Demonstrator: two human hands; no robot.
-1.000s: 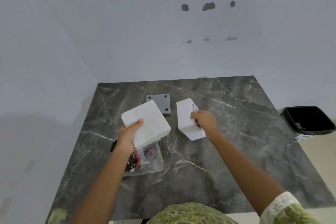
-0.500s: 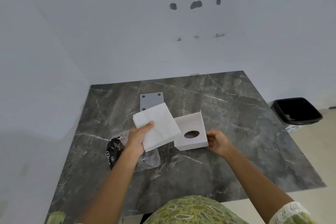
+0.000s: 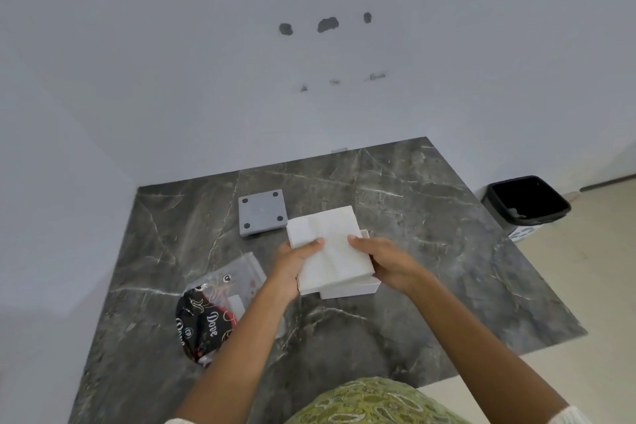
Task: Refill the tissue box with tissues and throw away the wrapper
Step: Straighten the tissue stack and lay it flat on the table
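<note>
Head view: a dark grey marble counter point(image 3: 430, 234) fills the lower middle, its far edge meeting a white wall point(image 3: 309, 79) and its right edge dropping to a pale floor point(image 3: 585, 286). Bare stone lies open to the right of the hands and along the far right corner. Both hands hold a white stack of tissues point(image 3: 330, 248) above the middle of the counter: the left hand point(image 3: 292, 263) is closed on its left side with the thumb on top, and the right hand point(image 3: 385, 260) is closed on its right side, thumb also on top. The stack sits over the white tissue box point(image 3: 354, 289), whose near edge and right corner peek out beneath it; whether the stack is inside the box yet cannot be told. The box's grey base plate point(image 3: 262, 212) lies flat just behind and to the left, apart from the box. The emptied clear and black wrapper point(image 3: 210, 310) lies on the counter left of the left forearm. A black bin point(image 3: 526, 203) stands on the floor beyond the right edge, with a little pale scrap inside.
</note>
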